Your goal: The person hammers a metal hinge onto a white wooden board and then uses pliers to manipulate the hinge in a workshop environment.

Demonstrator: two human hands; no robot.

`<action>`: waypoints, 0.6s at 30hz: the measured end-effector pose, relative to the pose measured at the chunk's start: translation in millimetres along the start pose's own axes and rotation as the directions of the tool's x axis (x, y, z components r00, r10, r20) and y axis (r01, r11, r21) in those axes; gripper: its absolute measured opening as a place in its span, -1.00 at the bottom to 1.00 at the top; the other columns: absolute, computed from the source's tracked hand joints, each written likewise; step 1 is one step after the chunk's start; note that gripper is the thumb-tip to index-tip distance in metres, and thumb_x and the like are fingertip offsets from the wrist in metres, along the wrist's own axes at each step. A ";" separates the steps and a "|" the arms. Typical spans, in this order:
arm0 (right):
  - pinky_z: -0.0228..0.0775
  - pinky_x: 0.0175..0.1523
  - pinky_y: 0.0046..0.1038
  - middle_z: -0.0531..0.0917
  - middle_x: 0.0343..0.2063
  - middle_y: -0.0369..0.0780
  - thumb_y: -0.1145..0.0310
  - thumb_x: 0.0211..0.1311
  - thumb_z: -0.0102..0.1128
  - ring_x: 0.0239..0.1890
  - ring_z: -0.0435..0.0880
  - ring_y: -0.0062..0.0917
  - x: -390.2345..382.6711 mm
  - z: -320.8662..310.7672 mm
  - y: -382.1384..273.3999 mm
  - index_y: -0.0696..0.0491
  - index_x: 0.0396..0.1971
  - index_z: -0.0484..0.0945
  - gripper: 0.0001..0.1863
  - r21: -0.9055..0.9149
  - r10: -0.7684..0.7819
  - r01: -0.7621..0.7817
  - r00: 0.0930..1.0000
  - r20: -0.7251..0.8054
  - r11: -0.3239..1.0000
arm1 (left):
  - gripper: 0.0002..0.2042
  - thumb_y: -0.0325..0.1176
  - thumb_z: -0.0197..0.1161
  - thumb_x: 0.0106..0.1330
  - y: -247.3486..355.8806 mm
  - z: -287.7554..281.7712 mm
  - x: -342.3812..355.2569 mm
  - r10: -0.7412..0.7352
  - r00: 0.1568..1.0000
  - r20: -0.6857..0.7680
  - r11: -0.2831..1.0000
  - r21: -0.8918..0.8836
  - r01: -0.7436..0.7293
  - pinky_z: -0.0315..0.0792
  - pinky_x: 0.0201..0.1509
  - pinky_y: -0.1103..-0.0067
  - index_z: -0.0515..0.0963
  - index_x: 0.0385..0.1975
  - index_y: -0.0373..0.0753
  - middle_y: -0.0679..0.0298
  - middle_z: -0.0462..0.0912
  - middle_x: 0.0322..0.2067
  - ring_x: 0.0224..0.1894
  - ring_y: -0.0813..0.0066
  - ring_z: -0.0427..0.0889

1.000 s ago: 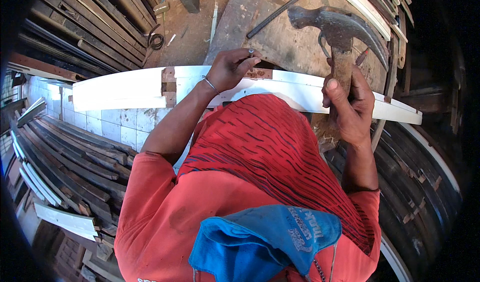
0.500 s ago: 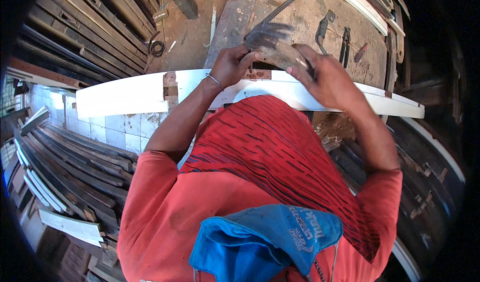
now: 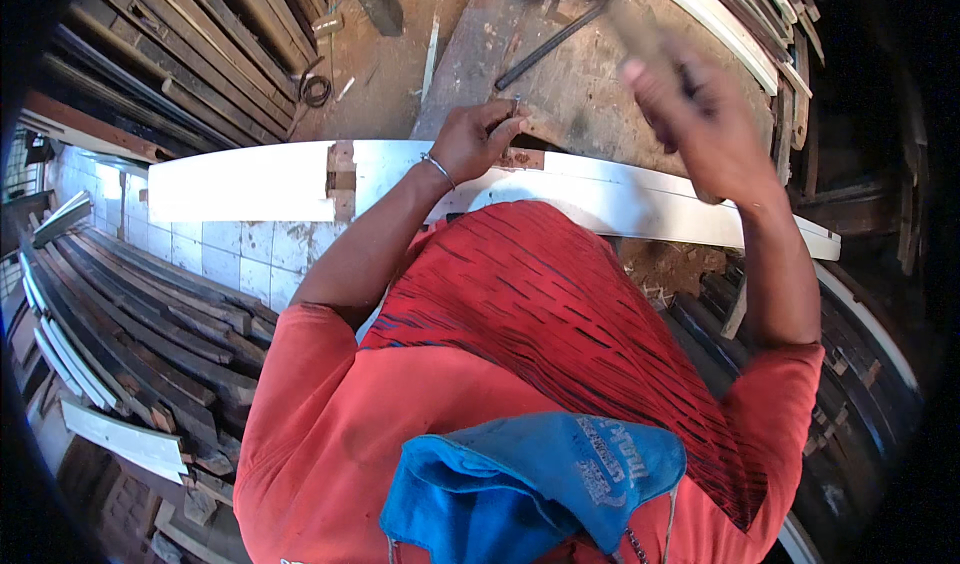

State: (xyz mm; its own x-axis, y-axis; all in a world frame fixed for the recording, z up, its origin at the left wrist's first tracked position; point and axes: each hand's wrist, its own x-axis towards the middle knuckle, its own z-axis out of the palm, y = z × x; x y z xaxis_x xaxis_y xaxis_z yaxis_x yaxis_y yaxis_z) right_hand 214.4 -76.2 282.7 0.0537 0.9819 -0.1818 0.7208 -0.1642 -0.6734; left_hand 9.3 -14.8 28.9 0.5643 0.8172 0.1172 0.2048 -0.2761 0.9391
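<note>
My right hand (image 3: pixel 715 129) is closed around the handle of a hammer (image 3: pixel 635 29), raised over the far right of the work; motion blurs its head. My left hand (image 3: pixel 470 144) is pinched shut over the long white board (image 3: pixel 610 196), seemingly on a thin nail (image 3: pixel 517 104) that is mostly hidden by the fingertips. Just beside these fingers, a brown bare-wood patch (image 3: pixel 525 159) shows in the board's far edge. Left of it the same board has another brown notch (image 3: pixel 342 169).
A dark bent metal bar (image 3: pixel 570 39) lies on the worn wooden surface beyond the board. Dark timber lengths (image 3: pixel 180 54) stack at far left, more (image 3: pixel 150 314) at near left. White strips (image 3: pixel 720 34) lie at far right. A coiled dark strap (image 3: pixel 315 89) rests near the stack.
My right hand has lifted the hammer away from my left hand, up and to the right. My left hand stays near the same spot, still pinched.
</note>
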 end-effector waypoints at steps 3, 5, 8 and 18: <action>0.48 -0.05 -0.21 0.68 -0.32 -0.01 0.03 0.39 0.23 -0.22 0.69 -0.20 -2.0 17.0 6.4 0.22 0.09 0.45 -0.45 0.075 0.018 -0.010 0.994 -0.106 0.997 | -0.78 -0.29 0.34 0.36 -3.3 3.4 1.8 0.097 0.994 -0.054 0.992 -0.074 -0.101 0.56 -0.18 0.46 0.69 -0.12 -0.27 0.00 0.74 -0.31 -0.29 0.20 0.76; 0.48 -0.12 -0.27 0.63 -0.43 -0.06 0.04 0.40 0.22 -0.31 0.64 -0.33 -5.4 34.8 36.1 0.21 0.08 0.46 -0.46 -0.142 -0.011 0.015 1.000 0.028 0.990 | -0.79 -0.29 0.34 0.36 -3.3 4.0 3.0 0.018 1.000 0.013 0.994 -0.104 -0.016 0.55 -0.18 0.46 0.69 -0.13 -0.27 -0.01 0.73 -0.30 -0.28 0.21 0.76; 0.47 -0.15 -0.25 0.62 -0.45 -0.05 0.06 0.41 0.20 -0.36 0.64 -0.34 4.5 29.3 47.1 0.17 0.10 0.49 -0.50 -0.110 0.001 0.010 0.995 0.097 0.994 | -0.80 -0.30 0.33 0.36 -3.8 -0.2 1.7 -0.016 0.999 0.042 0.997 -0.072 0.019 0.55 -0.19 0.47 0.68 -0.15 -0.28 0.00 0.72 -0.32 -0.30 0.22 0.75; 0.48 -0.28 -0.28 0.68 -0.43 -0.14 -0.01 0.40 0.22 -0.45 0.64 -0.36 16.3 33.1 62.3 0.19 0.10 0.50 -0.45 0.059 0.149 -0.155 0.984 0.094 0.986 | -0.76 -0.22 0.28 0.38 -12.4 -3.5 11.7 -0.177 0.983 0.039 0.979 -0.094 0.180 0.52 -0.20 0.44 0.67 -0.15 -0.26 0.01 0.70 -0.34 -0.32 0.19 0.72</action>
State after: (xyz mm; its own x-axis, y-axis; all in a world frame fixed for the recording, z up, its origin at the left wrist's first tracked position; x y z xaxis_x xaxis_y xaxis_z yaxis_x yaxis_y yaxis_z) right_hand 237.3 -73.5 214.0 0.0953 0.9333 -0.3463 0.6616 -0.3194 -0.6785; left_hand 10.6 -0.1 19.8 0.5500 0.8327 -0.0633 0.2272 -0.0762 0.9709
